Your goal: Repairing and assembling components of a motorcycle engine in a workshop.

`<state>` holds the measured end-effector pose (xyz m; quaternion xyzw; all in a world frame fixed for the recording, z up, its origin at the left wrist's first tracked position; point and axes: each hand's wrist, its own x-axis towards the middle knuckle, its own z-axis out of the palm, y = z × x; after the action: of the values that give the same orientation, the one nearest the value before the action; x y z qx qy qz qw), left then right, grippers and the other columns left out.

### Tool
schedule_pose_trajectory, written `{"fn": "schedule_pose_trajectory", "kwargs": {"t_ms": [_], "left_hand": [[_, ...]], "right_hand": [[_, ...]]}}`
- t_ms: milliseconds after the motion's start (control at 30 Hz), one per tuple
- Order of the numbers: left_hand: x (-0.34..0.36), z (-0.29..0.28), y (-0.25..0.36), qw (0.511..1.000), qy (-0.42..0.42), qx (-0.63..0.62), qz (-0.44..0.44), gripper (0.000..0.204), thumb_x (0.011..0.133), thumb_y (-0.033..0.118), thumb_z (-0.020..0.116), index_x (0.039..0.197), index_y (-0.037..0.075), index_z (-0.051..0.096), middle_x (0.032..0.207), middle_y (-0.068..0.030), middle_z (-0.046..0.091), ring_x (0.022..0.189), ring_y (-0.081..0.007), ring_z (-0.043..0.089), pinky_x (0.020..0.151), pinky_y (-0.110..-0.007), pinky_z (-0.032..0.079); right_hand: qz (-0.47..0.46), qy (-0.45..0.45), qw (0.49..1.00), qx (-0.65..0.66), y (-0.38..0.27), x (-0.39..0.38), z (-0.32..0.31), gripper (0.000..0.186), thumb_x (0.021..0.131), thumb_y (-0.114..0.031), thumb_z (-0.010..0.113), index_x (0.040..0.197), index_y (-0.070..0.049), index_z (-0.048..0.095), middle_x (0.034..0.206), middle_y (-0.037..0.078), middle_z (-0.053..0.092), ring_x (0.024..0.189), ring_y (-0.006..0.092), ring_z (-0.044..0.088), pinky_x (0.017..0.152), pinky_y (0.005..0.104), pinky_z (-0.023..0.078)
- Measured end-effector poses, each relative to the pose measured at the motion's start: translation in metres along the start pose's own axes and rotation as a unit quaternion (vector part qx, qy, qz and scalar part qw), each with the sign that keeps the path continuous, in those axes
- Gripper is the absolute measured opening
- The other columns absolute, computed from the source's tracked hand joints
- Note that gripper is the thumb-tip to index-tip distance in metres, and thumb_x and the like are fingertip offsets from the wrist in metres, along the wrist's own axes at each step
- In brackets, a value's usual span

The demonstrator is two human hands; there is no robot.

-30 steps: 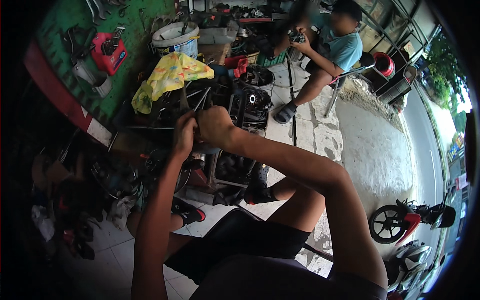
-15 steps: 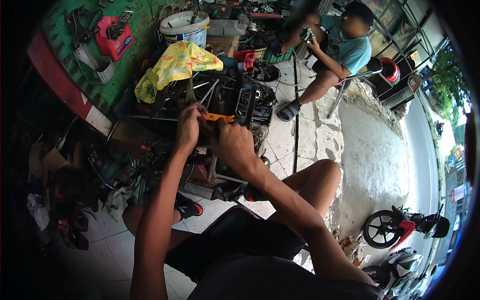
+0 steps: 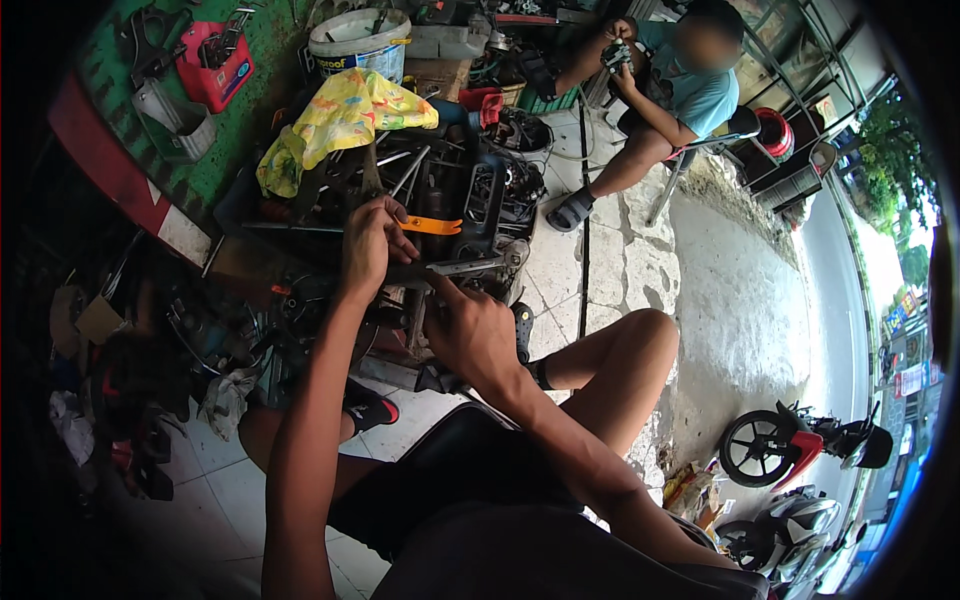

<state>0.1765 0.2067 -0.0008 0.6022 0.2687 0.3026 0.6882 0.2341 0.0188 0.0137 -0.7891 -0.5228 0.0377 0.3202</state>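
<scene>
My left hand (image 3: 370, 245) is closed, with a flat orange pry tool (image 3: 434, 226) sticking out to the right of its fingers; the tool's end is notched. Below and to the right is my right hand (image 3: 474, 338), its index finger stretched toward the left fingertips and its other fingers curled under. What those curled fingers hold, if anything, is hidden. Just past the right index finger lies a silver metal arm (image 3: 470, 265). Beyond both hands, a dark bin (image 3: 484, 205) holds metal rods and tools, with a yellow patterned cloth (image 3: 350, 112) draped over it.
A white bucket (image 3: 362, 48) stands behind the cloth. At the far left, a red holder (image 3: 215, 68) hangs on a green panel. A seated co-worker (image 3: 690, 85) handles a small part at the far right. Motorcycles (image 3: 790, 445) stand by the road.
My right hand has moved down and away from the orange pry tool, uncovering the silver metal arm. My left hand has shifted slightly, still with the tool. The view has moved a little.
</scene>
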Motion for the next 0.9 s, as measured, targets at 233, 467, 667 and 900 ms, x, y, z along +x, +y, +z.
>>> {"fn": "schedule_pose_trajectory", "kwargs": {"t_ms": [233,467,667,900], "left_hand": [[0.0,0.003,0.001,0.999,0.004,-0.044,-0.01,0.024,0.083,0.017,0.038,0.086,0.0,0.056,0.059,-0.0051,0.05,0.05,-0.0208,0.062,0.046,-0.026,0.049],[-0.003,0.002,0.001,0.999,0.001,-0.038,-0.001,0.023,0.083,0.015,0.039,0.085,0.0,0.056,0.059,-0.0046,0.05,0.05,-0.0189,0.062,0.045,-0.025,0.049],[-0.003,0.008,0.002,1.0,0.006,-0.027,0.007,0.022,0.083,0.013,0.039,0.083,0.0,0.057,0.059,-0.0044,0.05,0.049,-0.0174,0.061,0.045,-0.024,0.048],[-0.004,0.006,0.0,1.0,0.006,-0.017,0.013,0.022,0.086,0.011,0.039,0.084,-0.001,0.057,0.058,-0.0039,0.049,0.049,-0.0169,0.061,0.045,-0.024,0.047]], "right_hand": [[0.029,0.029,0.997,0.072,0.02,-0.057,0.014,0.025,0.083,-0.012,0.065,0.108,-0.007,0.06,0.083,0.019,0.067,0.068,0.0381,0.066,0.059,0.0451,0.053],[0.096,0.079,0.98,0.157,0.024,-0.079,0.016,0.026,0.084,-0.009,0.066,0.107,-0.002,0.057,0.093,0.019,0.067,0.071,0.0323,0.067,0.061,0.0372,0.052],[0.286,0.03,0.741,0.607,0.023,-0.078,0.006,0.014,0.093,-0.01,0.058,0.106,-0.009,0.052,0.101,0.012,0.069,0.089,0.0213,0.067,0.071,0.0326,0.052],[0.351,0.1,0.53,0.765,0.04,-0.069,0.005,0.009,0.095,-0.011,0.056,0.097,-0.013,0.047,0.083,0.006,0.057,0.073,0.0215,0.064,0.065,0.0353,0.053]]}}
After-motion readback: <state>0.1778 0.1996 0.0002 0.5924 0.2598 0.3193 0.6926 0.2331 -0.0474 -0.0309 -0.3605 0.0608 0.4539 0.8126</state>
